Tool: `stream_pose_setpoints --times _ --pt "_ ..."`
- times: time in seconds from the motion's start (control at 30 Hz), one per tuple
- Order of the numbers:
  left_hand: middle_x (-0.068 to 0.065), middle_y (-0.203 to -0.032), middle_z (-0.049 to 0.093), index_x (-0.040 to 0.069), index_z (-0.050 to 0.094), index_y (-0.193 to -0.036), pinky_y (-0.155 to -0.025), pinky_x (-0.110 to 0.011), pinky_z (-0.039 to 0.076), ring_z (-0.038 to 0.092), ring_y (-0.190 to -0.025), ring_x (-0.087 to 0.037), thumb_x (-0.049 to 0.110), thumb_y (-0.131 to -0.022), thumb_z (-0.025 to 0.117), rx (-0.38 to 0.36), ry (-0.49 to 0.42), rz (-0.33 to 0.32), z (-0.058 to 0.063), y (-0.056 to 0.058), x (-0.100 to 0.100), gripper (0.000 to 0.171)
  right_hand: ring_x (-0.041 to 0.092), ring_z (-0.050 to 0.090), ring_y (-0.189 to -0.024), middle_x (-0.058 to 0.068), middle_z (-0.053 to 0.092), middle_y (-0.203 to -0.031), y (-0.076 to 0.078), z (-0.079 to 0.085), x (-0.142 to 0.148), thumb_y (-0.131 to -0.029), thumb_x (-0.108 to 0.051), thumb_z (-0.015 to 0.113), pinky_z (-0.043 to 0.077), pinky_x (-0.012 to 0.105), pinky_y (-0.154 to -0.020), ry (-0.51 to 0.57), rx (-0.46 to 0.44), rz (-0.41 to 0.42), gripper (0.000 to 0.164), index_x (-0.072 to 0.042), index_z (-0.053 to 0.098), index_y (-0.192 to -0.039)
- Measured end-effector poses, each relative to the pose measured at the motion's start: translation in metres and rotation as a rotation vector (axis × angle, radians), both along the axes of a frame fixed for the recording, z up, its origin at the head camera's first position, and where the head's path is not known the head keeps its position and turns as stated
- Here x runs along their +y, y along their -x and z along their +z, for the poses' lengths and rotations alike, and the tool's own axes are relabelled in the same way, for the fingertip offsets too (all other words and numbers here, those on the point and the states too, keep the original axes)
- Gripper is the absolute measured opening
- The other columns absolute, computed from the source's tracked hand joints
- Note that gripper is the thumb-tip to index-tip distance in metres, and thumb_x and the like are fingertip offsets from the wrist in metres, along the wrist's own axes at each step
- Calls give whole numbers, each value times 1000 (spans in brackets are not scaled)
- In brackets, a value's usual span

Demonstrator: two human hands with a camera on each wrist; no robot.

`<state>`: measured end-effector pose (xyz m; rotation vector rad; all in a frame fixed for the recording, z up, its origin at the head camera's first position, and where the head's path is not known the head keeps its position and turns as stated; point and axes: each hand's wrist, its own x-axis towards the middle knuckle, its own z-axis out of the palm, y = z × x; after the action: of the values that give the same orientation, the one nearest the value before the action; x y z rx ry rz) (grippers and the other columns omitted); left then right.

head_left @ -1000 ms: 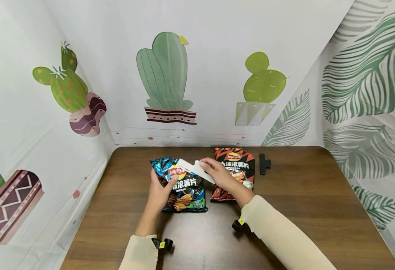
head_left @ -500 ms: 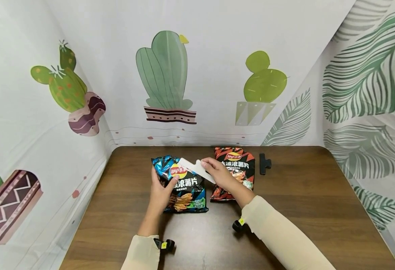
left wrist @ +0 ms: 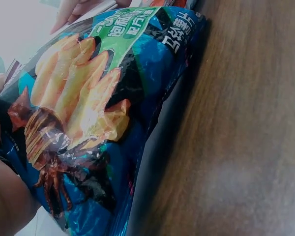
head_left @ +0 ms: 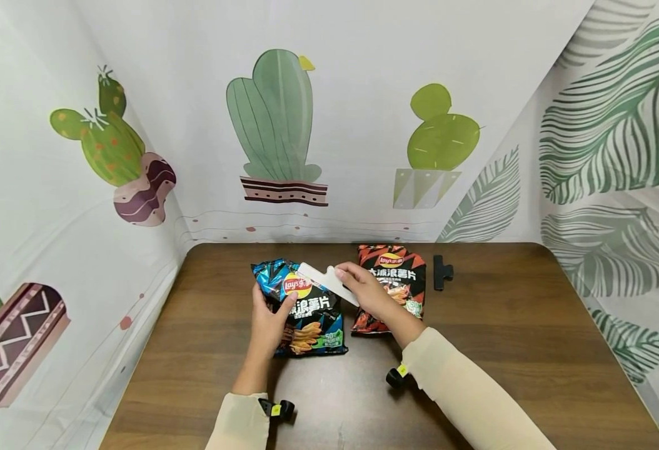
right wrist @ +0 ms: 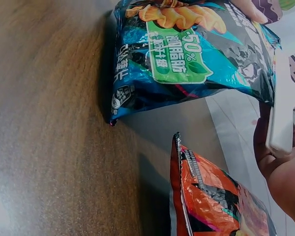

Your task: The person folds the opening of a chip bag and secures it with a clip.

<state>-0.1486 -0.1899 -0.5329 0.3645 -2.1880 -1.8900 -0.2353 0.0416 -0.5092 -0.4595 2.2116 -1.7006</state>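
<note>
My left hand (head_left: 266, 322) grips a blue and black bag of Lay's chips (head_left: 314, 322) by its left side, thumb on the printed front. My right hand (head_left: 367, 294) pinches a white bag clip (head_left: 329, 284), which slants across the bag's upper right corner. Seen from the right wrist, the clip (right wrist: 281, 108) lies along the bag's top edge; whether its jaws are closed over the bag, I cannot tell. In the left wrist view the blue bag (left wrist: 83, 98) stands tilted, its lower end near the tabletop.
Behind my right hand, a red and black chip bag (head_left: 402, 275) lies on the brown wooden table (head_left: 504, 350). To its right is a black clip (head_left: 441, 273). A white printed cloth (head_left: 357, 125) hangs behind the table's back edge.
My left hand and the blue bag have shifted very slightly to the right. The right hand and white clip stay almost still.
</note>
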Motion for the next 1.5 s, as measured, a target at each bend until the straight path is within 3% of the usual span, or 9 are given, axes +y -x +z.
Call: stream_pose_setpoints --times 0.37,0.67,0.97,1.17,1.5 --pt "-14 -131 59 28 26 -156 -97 -39 51 59 -115 -26 36 -91 76 7 21 13 1 -2 4 83 15 60 -87 13 68 -116 3 -1 -1 -106 -37 50 48 31 -80 12 40 -1 35 -13 65 -128" --pt "-15 -131 59 29 26 -156 -97 -47 53 60 -116 -29 38 -90 76 -6 3 14 3 -5 6 83 17 61 -88 9 70 -114 3 3 -3 -106 -39 50 48 33 -81 -34 83 -14 33 -18 67 -125" --pt "-14 -133 58 28 26 -157 -96 -34 51 58 -116 -25 34 -90 76 8 13 30 4 -8 7 83 16 61 -87 11 70 -115 1 6 -5 -106 -40 51 48 32 -81 -12 64 -47 34 -17 68 -124" --pt "-16 -135 57 28 24 -157 -97 -42 53 60 -118 -29 34 -91 76 3 -2 13 5 -8 8 85 17 61 -85 10 70 -114 1 5 -7 -105 -44 51 49 33 -78 -22 48 -64 35 -21 68 -124" --pt "-14 -129 60 30 28 -155 -91 -38 55 62 -111 -27 38 -89 78 -7 10 13 2 -8 8 83 18 61 -85 8 69 -114 2 4 -11 -105 -47 49 49 34 -78 -24 72 -37 37 -22 67 -125"
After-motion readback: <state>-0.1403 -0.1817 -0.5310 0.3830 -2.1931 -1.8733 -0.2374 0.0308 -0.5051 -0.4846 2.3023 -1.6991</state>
